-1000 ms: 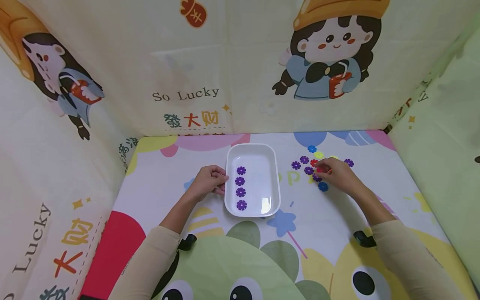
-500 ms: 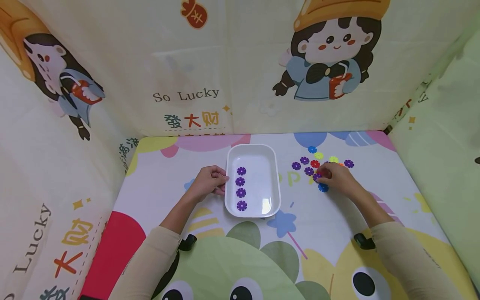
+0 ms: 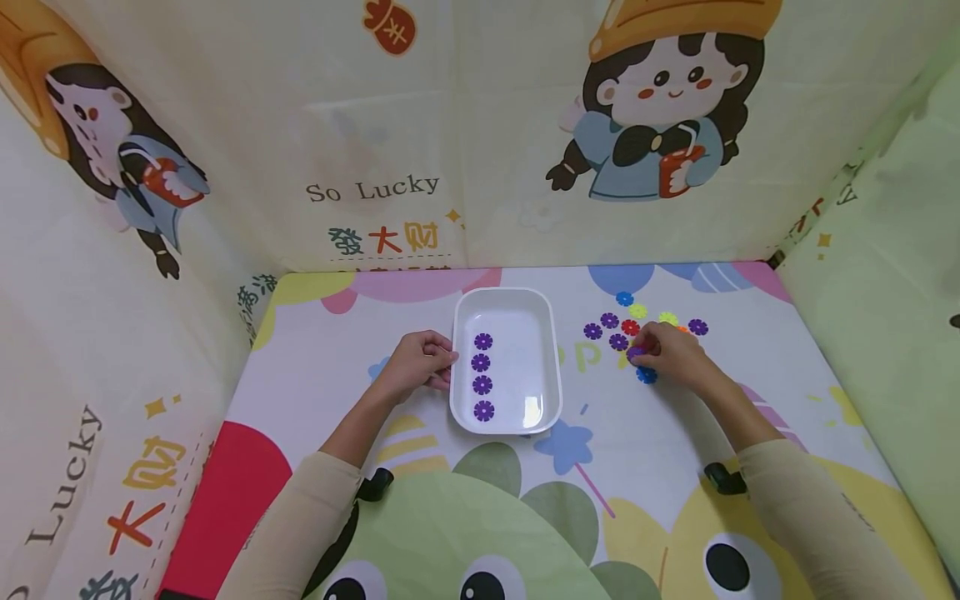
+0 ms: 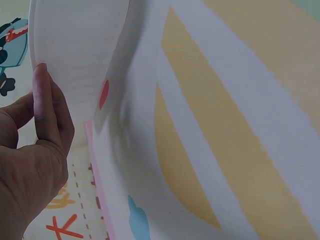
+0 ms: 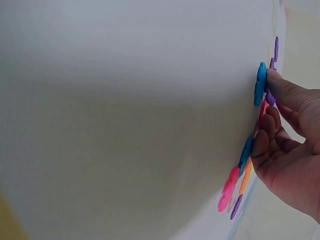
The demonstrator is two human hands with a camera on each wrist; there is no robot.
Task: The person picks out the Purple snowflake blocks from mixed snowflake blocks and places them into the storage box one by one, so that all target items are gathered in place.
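Note:
A white tray [image 3: 521, 421] lies on the table with a column of several purple flower-shaped discs [image 3: 482, 385] along its left side. My left hand [image 3: 411, 365] grips the tray's left rim; in the left wrist view, the thumb and fingers [image 4: 47, 110] hold that edge. Right of the tray, my right hand [image 3: 672, 357] pinches a purple flower-shaped disc [image 3: 634, 355] among the scattered ones. Seen from the right wrist, the thumb is against this purple disc [image 5: 270, 97], beside a blue disc [image 5: 260, 84]. The hand covers part of the scattered group.
Around the right hand lie a red disc [image 3: 630, 327], blue discs [image 3: 625, 298], yellow discs [image 3: 637, 311] and more purple ones [image 3: 592, 332]. A printed cloth [image 3: 480, 467] covers the table. Patterned cloth walls [image 3: 495, 167] rise behind and at both sides.
My right hand has shifted slightly down, uncovering a yellow disc, and its fingertips have come to a purple disc. The left hand and the tray have stayed in place.

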